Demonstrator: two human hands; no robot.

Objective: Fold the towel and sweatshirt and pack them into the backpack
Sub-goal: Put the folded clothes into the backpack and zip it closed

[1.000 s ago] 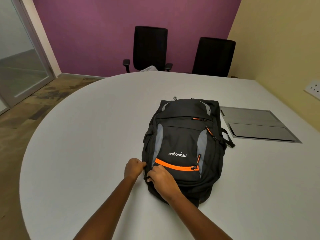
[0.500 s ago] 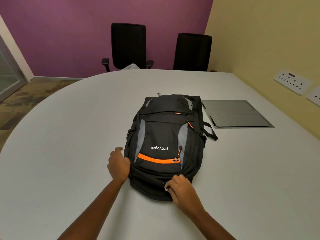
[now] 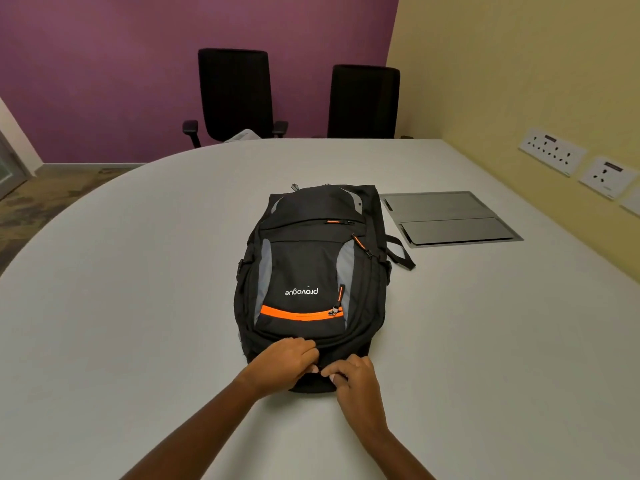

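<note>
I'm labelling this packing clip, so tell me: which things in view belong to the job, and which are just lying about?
Belongs to the job: black backpack, lying flat on the table; left hand and right hand, both pinching its near end.
Just lying about: grey hatch set in the table; two black chairs; wall sockets.

— Is any writing to be read here?

— One brand name (image 3: 301,292) is found: "provogue", set in white lowercase letters on the black front panel of the backpack (image 3: 311,258), just above the orange stripe (image 3: 294,315). From the head view it is seen upside down.

— Is anything else made out?

— Small dark labels are seen on the larger socket plate (image 3: 550,156) and the smaller socket plate (image 3: 604,176) on the yellow wall (image 3: 485,81), but their print is too small to be read.
</note>
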